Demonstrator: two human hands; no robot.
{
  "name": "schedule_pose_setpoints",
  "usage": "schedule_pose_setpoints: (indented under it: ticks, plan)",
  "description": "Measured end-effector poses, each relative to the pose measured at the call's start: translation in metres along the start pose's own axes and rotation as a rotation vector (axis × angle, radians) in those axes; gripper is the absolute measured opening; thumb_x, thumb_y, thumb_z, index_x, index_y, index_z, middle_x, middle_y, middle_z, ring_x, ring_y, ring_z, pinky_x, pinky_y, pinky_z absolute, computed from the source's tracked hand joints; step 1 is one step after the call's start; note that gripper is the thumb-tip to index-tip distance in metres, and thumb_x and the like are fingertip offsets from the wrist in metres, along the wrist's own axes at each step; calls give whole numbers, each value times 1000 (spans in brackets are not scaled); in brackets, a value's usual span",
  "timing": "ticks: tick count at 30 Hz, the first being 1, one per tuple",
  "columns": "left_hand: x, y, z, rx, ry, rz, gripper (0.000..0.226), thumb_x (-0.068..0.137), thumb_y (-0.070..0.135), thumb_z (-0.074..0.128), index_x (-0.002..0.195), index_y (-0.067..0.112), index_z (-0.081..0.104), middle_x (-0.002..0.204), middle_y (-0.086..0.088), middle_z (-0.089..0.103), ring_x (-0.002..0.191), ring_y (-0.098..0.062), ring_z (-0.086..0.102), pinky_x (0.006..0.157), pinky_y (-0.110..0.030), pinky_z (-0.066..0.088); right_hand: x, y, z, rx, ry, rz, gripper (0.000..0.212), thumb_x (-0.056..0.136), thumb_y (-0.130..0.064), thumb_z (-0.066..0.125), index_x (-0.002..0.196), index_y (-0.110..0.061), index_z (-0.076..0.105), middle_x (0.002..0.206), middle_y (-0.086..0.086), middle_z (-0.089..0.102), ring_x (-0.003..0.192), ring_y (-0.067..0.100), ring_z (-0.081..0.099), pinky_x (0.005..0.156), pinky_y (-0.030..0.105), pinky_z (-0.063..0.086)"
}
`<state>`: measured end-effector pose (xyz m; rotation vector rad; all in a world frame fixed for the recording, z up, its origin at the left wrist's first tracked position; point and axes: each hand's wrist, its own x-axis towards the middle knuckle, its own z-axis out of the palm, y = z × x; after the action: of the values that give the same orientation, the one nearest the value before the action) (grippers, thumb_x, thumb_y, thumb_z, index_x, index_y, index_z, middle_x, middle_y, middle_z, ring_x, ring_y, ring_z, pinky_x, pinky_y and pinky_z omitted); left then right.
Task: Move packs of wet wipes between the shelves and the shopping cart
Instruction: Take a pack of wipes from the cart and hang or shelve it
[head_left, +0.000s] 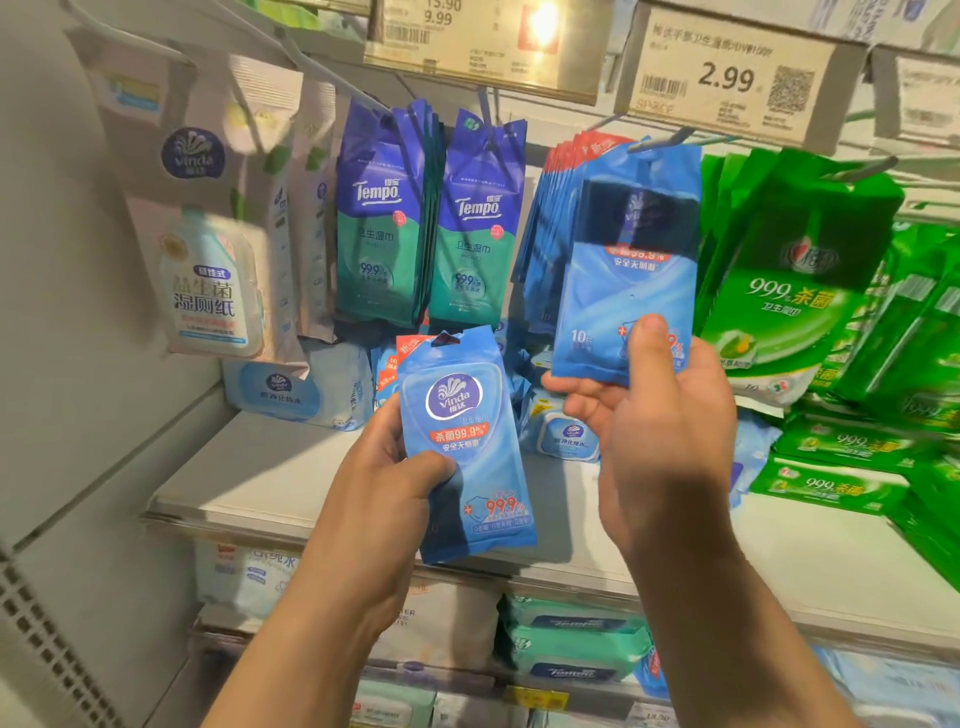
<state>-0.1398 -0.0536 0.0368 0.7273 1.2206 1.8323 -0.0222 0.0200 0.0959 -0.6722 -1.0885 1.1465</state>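
Here left hand (387, 478) fingers clamp blue pack (467, 447); right hand (660, 415) pinches hanging pack (628, 280).

Your two forearms come up from the near edge, and both are bare: no sleeve shows on either one as far down as the view reaches. Your left hand (387, 483) wears no glove, ring or band that can be seen, and the wrist below it carries no watch or strap. Your right hand (657, 415) is equally unadorned, with its thumbnail cut short and unpainted. The right wrist is bare too. Nothing else of your clothing or body enters the view; your arms fill the near middle and near right.
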Motion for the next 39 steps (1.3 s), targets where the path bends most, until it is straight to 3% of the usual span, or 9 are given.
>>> schedule_pose_setpoints:
  ticks: [4, 8, 12, 16, 19, 26, 32, 36, 39]
  plan:
    - [-1, -1, -2, 10, -12, -7, 54, 89, -16, 50, 101, 30, 75, 105, -4, 79, 100, -34, 72, 102, -66, 48, 17, 2, 13, 56, 13, 75, 15, 109, -28, 45, 101, -15, 48, 89, 16, 71, 58, 24, 72, 49, 28, 49]
    - [-5, 2, -3, -20, -24, -23, 46, 92, -13, 51, 105, 24, 74, 103, -5, 79, 89, -25, 72, 97, -57, 52, 27, 9, 21, 41, 38, 120, 15, 108, -30, 45, 101, -17, 45, 120, 27, 66, 57, 21, 73, 49, 27, 49]
    - [-7, 3, -3, -29, -32, -21, 44, 93, -13, 51, 109, 22, 71, 102, -4, 79, 89, -24, 72, 92, -51, 54, 28, 16, 21, 47, 48, 160, 15, 107, -32, 47, 101, -18, 45, 128, 26, 62, 59, 21, 73, 53, 28, 51]
    - [-8, 2, -3, -11, -24, -11, 47, 93, -12, 51, 110, 25, 74, 106, -4, 79, 92, -23, 71, 99, -60, 51, 24, 21, 14, 121, 52, 261, 21, 107, -33, 48, 116, -14, 49, 121, 19, 68, 69, 24, 76, 60, 30, 57]
    - [-10, 3, -1, -37, -30, 10, 42, 95, -8, 52, 115, 23, 71, 108, -3, 79, 90, -21, 72, 96, -54, 54, 23, 23, 5, 227, 42, 350, 29, 107, -26, 48, 125, -3, 51, 106, 22, 71, 74, 27, 78, 60, 31, 59]
    - [-14, 10, 6, -97, -57, 61, 33, 98, -2, 53, 117, 19, 69, 107, -3, 80, 89, -19, 75, 83, -43, 61, 11, 25, -23, 216, 50, 477, 12, 105, -21, 50, 106, -9, 52, 96, 14, 71, 68, 25, 73, 62, 33, 53]
    - [-10, 11, 16, -72, -86, 121, 34, 96, -3, 55, 117, 20, 69, 107, -2, 79, 88, -18, 74, 80, -40, 60, -11, 33, -47, -108, -153, 460, 29, 106, -36, 44, 102, -12, 59, 66, 4, 63, 51, 21, 56, 53, 30, 37]
    - [-5, 11, 22, -47, -94, 168, 41, 97, -4, 55, 127, 22, 66, 113, -2, 78, 98, -21, 73, 90, -43, 58, -26, 36, -57, -264, -372, 408, 41, 104, -48, 43, 103, -11, 59, 80, 17, 69, 54, 26, 59, 44, 28, 33]
    - [-3, 12, 29, -41, -136, 205, 42, 97, -4, 56, 130, 22, 65, 116, -3, 77, 101, -21, 72, 86, -41, 59, -33, 36, -64, -378, -525, 277, 41, 94, -54, 47, 104, -17, 61, 87, 12, 71, 58, 21, 65, 48, 26, 38]
